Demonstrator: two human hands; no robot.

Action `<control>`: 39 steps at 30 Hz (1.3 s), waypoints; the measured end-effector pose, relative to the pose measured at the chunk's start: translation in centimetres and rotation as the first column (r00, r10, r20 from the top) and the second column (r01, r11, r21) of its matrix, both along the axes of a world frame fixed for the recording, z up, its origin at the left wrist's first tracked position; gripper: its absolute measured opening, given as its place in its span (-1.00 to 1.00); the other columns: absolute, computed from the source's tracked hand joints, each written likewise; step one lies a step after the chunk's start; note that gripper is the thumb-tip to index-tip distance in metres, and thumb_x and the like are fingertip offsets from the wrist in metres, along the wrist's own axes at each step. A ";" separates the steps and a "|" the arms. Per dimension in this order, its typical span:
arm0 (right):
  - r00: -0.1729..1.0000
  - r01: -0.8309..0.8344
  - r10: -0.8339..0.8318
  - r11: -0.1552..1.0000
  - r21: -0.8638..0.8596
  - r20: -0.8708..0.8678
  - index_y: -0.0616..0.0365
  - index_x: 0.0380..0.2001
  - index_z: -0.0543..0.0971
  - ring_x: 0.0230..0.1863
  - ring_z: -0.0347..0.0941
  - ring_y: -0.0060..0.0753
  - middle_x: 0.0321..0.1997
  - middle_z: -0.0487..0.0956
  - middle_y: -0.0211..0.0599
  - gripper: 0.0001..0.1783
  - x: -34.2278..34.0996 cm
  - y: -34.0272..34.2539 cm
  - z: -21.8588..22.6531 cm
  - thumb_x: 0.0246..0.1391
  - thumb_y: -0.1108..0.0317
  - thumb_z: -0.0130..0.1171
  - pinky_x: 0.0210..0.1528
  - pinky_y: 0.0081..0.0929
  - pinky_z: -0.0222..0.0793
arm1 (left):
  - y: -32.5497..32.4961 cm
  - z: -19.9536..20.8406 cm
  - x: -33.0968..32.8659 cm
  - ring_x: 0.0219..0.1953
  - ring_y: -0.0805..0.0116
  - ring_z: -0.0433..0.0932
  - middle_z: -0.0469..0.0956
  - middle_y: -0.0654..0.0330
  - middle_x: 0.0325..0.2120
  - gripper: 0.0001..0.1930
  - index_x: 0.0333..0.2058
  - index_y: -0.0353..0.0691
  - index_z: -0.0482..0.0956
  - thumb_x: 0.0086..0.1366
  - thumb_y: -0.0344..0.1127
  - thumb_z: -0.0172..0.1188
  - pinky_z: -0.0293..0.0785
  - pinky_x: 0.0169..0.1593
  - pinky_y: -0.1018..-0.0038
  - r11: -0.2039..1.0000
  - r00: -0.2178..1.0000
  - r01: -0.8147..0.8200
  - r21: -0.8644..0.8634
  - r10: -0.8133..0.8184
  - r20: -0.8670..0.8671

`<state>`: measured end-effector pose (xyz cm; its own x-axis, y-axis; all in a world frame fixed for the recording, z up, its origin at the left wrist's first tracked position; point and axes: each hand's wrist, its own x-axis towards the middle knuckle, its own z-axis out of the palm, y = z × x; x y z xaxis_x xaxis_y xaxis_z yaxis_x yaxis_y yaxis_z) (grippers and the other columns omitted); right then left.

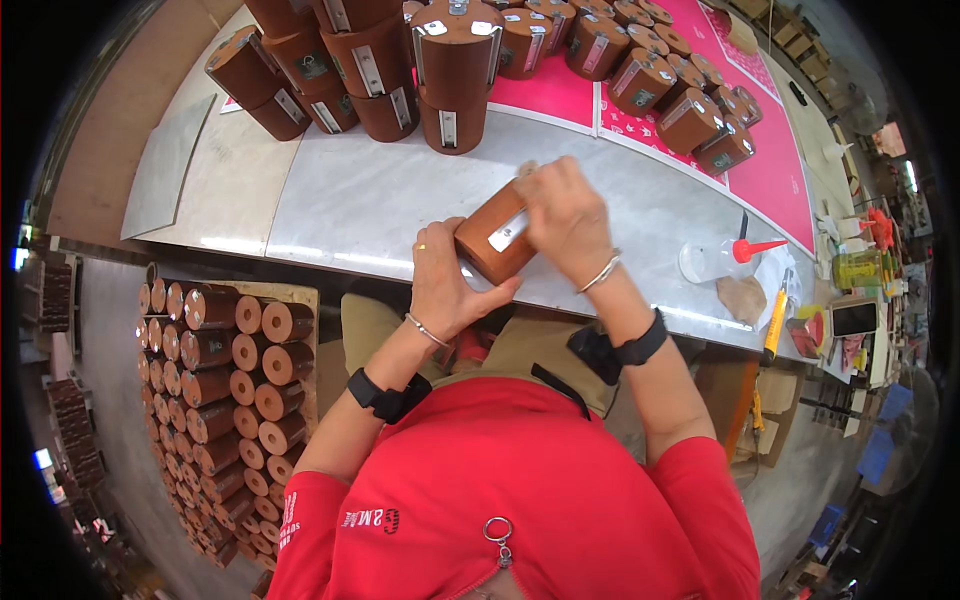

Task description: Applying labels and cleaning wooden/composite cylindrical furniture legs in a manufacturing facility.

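Note:
A brown wooden cylinder (490, 247) with a metal plate on its side is tilted above the near edge of the grey table. My left hand (442, 285) supports its lower left end, fingers behind it and thumb stretched along the bottom. Over the upper right part of the cylinder, my right hand (565, 215) is closed. A bit of something tan (527, 170) shows at its fingertips, too small and covered to name. The hand hides that end of the cylinder.
Stacked brown cylinders (455, 80) stand at the back, more on a pink sheet (770, 150). To the right are a bottle with a red nozzle (715, 260), a tan scrap (742, 298) and a yellow-handled tool (775, 325). Hollow cylinders (215, 390) fill a pallet at lower left.

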<state>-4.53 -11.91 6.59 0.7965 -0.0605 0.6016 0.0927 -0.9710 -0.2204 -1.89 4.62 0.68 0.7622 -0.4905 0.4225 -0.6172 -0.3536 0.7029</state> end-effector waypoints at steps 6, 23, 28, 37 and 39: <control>0.999 -0.026 0.037 0.916 0.399 -0.020 0.22 -0.44 0.45 -0.40 0.40 0.02 -0.42 0.41 -0.11 -0.84 -0.5 -3.4 -2.7 0.06 0.36 0.16 -0.39 -0.21 0.37 | -0.1 1.2 -0.7 -0.16 0.02 0.37 0.37 -0.04 -0.17 -0.15 0.00 -0.39 0.27 -0.19 -0.04 0.48 0.30 -0.05 0.23 0.998 1.000 0.006 0.061 -0.005 -0.016; 0.998 -0.050 0.019 0.828 0.559 0.061 0.21 -0.38 0.45 -0.37 0.43 0.01 -0.38 0.44 -0.11 -0.85 -1.0 -2.5 -2.9 0.07 0.37 0.16 -0.35 -0.22 0.38 | -4.1 4.5 5.7 -0.23 0.36 0.52 0.55 0.07 -0.30 -0.51 -0.17 -0.41 0.49 0.09 -0.10 0.34 0.44 -0.13 0.49 0.972 0.827 0.234 0.008 -0.195 -0.528; 0.996 -0.071 0.036 0.839 0.539 0.076 0.21 -0.38 0.44 -0.37 0.43 0.01 -0.36 0.44 -0.10 -0.87 -1.0 -2.6 -2.8 0.06 0.40 0.14 -0.35 -0.21 0.39 | -5.0 4.9 5.6 -0.27 0.42 0.51 0.54 0.09 -0.32 -0.49 -0.17 -0.41 0.46 0.06 -0.11 0.34 0.47 -0.20 0.53 0.967 0.817 0.244 0.076 -0.163 -0.554; 0.997 -0.070 0.035 0.815 0.576 0.071 0.23 -0.39 0.42 -0.37 0.42 0.03 -0.37 0.43 -0.07 -0.87 -0.5 -2.5 -2.9 0.07 0.42 0.13 -0.35 -0.19 0.37 | -5.2 6.0 5.7 -0.36 0.45 0.55 0.59 0.09 -0.42 -0.56 -0.30 -0.43 0.53 0.08 -0.09 0.30 0.48 -0.22 0.53 0.948 0.886 0.220 0.230 -0.095 -0.454; 0.996 -0.075 0.039 0.817 0.572 0.074 0.23 -0.39 0.42 -0.36 0.42 0.03 -0.37 0.43 -0.07 -0.87 -0.4 -2.5 -2.8 0.07 0.42 0.13 -0.35 -0.19 0.37 | -5.2 6.0 5.8 -0.34 0.42 0.57 0.61 0.06 -0.39 -0.55 -0.27 -0.44 0.55 0.08 -0.10 0.29 0.48 -0.21 0.51 0.966 0.841 0.208 0.156 -0.095 -0.533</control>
